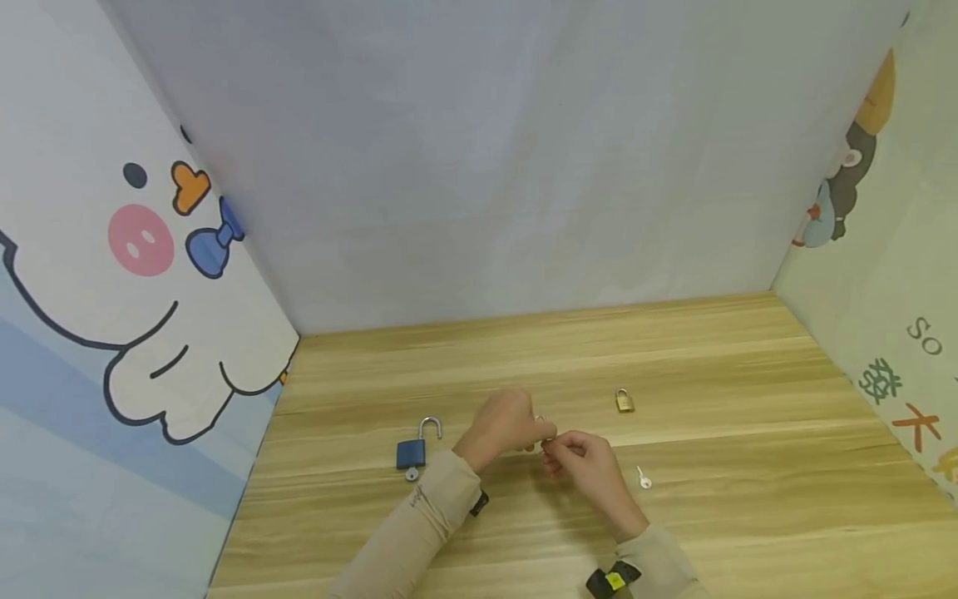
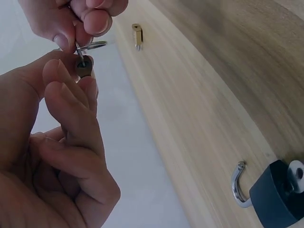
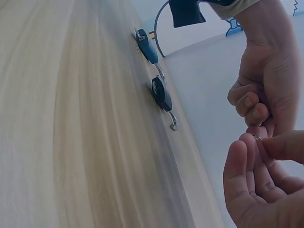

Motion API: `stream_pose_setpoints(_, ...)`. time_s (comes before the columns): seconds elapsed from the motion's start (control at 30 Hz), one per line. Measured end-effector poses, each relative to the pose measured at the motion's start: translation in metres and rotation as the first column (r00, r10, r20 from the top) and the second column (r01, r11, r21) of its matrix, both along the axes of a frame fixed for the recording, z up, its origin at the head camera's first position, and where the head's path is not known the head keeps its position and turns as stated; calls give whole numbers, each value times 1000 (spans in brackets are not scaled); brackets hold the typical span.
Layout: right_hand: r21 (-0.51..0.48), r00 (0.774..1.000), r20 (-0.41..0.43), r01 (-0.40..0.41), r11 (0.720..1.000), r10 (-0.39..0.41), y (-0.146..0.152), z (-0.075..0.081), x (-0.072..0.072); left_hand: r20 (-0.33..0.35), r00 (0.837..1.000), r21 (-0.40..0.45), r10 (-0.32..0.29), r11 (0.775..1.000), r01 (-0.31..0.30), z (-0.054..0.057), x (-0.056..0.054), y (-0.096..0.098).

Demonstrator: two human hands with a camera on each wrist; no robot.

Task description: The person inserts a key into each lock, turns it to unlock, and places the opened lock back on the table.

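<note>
My left hand (image 1: pixel 507 424) and right hand (image 1: pixel 591 470) meet above the table. In the left wrist view, the left thumb and finger pinch a small key (image 2: pixel 84 67) by its head. A thin metal key ring (image 2: pixel 92 45) passes through the hole of the key, and the right fingertips pinch the ring from above. Between the fingers in the right wrist view, only a glint of metal (image 3: pixel 256 137) shows. Past the hands, a dark padlock (image 3: pixel 161 94) lies with its shackle open; my left hand largely hides it in the head view.
Left on the wooden table (image 1: pixel 344 374) lies a blue padlock (image 1: pixel 411 453) with open shackle and a key (image 1: pixel 412 474) in it. To the right are a small brass padlock (image 1: pixel 624 402) and a loose silver key (image 1: pixel 644 479). Printed panels stand at both sides.
</note>
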State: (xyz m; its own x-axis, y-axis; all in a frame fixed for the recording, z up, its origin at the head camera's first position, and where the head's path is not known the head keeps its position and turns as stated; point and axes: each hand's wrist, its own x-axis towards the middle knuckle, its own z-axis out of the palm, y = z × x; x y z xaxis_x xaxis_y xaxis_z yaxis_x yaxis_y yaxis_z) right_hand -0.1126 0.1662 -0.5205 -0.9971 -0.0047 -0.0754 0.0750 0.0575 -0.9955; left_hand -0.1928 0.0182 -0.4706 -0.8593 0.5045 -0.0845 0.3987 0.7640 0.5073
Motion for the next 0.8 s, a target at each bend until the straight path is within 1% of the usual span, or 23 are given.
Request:
stream_pose_setpoints(0.13, -58, 1000, 28, 5, 998, -4, -3, -4, -1, 7, 1000, 2, 1, 1000, -1, -2, 1, 0)
stream_pose_setpoints(0.2, -116, 999, 54, 1, 993, 6, -5, -5, -1, 20, 1000, 7, 3, 1000, -3, -2, 1, 0)
stream_pose_setpoints(0.27, -195, 996, 81, -10, 981, 27, -6, -8, 0, 34, 999, 10, 6, 1000, -6, -1, 1, 0)
stream_pose_setpoints(0.33, -279, 993, 104, -16, 960, 47, -8, -9, 0, 51, 999, 18, 9, 1000, -10, 0, 2, 0)
stream_pose_setpoints(0.43, -405, 990, 125, -14, 914, 70, -10, -11, 1, 75, 997, 29, 13, 999, -15, 2, 2, 1)
stream_pose_setpoints(0.53, -496, 987, 136, -4, 868, 82, -12, -12, 1, 77, 997, 43, 7, 999, -11, 5, 2, 1)
stream_pose_setpoints(0.6, -536, 985, 143, -4, 844, 95, -12, -12, 2, 71, 998, 45, 1, 999, -4, 5, 2, 0)
stream_pose_setpoints(0.7, -548, 983, 147, -11, 837, 109, -12, -12, 2, 62, 998, 41, -7, 999, 5, 6, 1, -1)
stream_pose_setpoints(0.77, -532, 982, 149, -17, 846, 114, -11, -13, 2, 60, 998, 35, -10, 999, 8, 5, 1, -1)
stream_pose_setpoints(0.8, -516, 983, 147, -22, 857, 114, -10, -14, 2, 61, 998, 29, -10, 1000, 8, 5, 1, -2)
